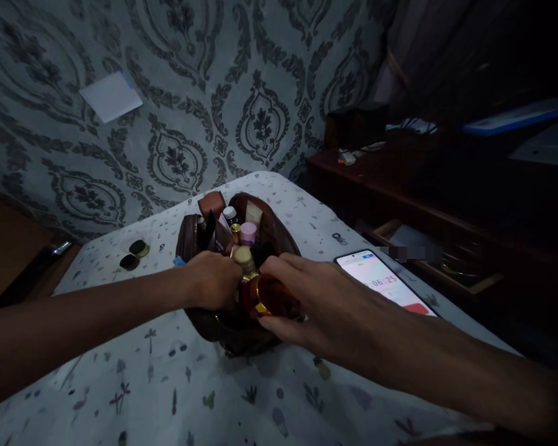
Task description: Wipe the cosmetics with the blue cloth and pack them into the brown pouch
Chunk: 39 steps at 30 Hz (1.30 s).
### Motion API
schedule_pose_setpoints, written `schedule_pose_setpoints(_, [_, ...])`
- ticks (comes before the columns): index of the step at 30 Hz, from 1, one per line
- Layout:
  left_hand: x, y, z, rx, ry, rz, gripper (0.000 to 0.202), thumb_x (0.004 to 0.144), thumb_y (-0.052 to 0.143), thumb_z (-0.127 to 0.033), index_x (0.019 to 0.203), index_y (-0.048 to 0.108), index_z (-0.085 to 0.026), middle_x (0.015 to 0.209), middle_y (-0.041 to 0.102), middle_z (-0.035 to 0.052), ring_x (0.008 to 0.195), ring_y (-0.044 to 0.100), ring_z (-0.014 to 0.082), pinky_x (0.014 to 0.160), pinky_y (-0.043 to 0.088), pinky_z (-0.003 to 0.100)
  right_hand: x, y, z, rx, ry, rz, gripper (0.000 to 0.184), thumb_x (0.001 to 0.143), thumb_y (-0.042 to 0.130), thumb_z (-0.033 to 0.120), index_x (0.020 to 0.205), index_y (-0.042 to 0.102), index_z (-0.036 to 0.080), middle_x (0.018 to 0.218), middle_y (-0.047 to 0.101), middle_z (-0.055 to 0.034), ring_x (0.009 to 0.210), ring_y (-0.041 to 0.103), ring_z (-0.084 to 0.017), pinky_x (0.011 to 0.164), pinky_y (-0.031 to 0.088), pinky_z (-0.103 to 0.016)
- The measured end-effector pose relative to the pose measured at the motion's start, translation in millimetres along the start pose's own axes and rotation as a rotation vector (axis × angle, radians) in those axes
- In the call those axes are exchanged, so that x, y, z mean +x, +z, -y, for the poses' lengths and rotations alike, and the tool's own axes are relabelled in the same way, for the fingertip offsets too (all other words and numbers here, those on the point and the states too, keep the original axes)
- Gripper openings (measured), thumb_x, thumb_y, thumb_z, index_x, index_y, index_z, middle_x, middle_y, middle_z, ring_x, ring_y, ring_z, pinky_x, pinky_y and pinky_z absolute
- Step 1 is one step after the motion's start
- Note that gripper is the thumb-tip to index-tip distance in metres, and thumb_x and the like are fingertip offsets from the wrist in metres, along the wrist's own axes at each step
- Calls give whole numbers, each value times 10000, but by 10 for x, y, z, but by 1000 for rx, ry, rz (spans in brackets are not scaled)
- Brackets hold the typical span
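Note:
A brown open pouch (279,229) sits on a bed covered by a patterned sheet (177,384). Several small bottles and tubes stand upright inside it, among them a pink-capped bottle (248,232). My left hand (211,279) is closed on the pouch's near left rim. My right hand (307,297) is wrapped round an amber bottle (267,297) at the near side of the pouch, beside a bottle with a pale round cap (243,256).
A phone (385,282) with a lit timer screen lies on the sheet right of the pouch. Two dark round items (134,255) lie at the left. A dark wooden desk (400,179) with an open drawer stands to the right. Patterned wallpaper is behind.

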State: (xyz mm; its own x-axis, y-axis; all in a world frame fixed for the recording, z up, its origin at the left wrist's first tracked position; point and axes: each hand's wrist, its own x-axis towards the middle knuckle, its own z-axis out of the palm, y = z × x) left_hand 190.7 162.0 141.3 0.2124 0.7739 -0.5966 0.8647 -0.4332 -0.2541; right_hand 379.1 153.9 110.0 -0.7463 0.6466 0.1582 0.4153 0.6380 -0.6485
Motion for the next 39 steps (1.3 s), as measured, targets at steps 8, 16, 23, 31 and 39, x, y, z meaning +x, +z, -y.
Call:
schedule_pose_setpoints(8, [-318,-411,79,117,-77,-78,307,762,654,-396,949,711,-158,904,755,138,871,725,321,715,537,373,181,-71,114,-73,46,95,233,823,695,289,1014,594,203,912,631,-26,699,575,-145,569,373,-250])
schedule_pose_setpoints(16, [-485,-304,316,60,-177,-192,239,762,588,-389,845,674,-182,877,714,111,819,674,280,625,447,320,534,-30,285,-105,-42,207,214,796,752,236,892,578,157,897,644,-41,756,599,-158,590,386,-247])
schedule_pose_setpoints(23, [-531,-156,410,24,-212,-277,222,781,556,-400,747,622,-191,770,674,101,720,640,247,562,368,302,759,149,198,-71,-109,242,196,742,719,206,887,608,135,802,646,-33,655,571,-130,545,378,-224])
schedule_pose_setpoints(31, [-544,-127,384,44,-272,-270,178,793,581,-367,742,617,-200,815,702,113,739,659,254,560,390,298,864,251,221,-246,-73,297,244,714,649,123,959,652,118,885,718,-104,760,665,-197,540,396,-241])
schedule_pose_setpoints(39, [-536,-121,353,70,-241,-269,169,810,581,-352,799,636,-192,873,725,133,799,691,286,580,406,317,846,272,255,-368,-100,302,242,748,594,107,973,685,103,996,723,-163,918,689,-287,615,443,-295])
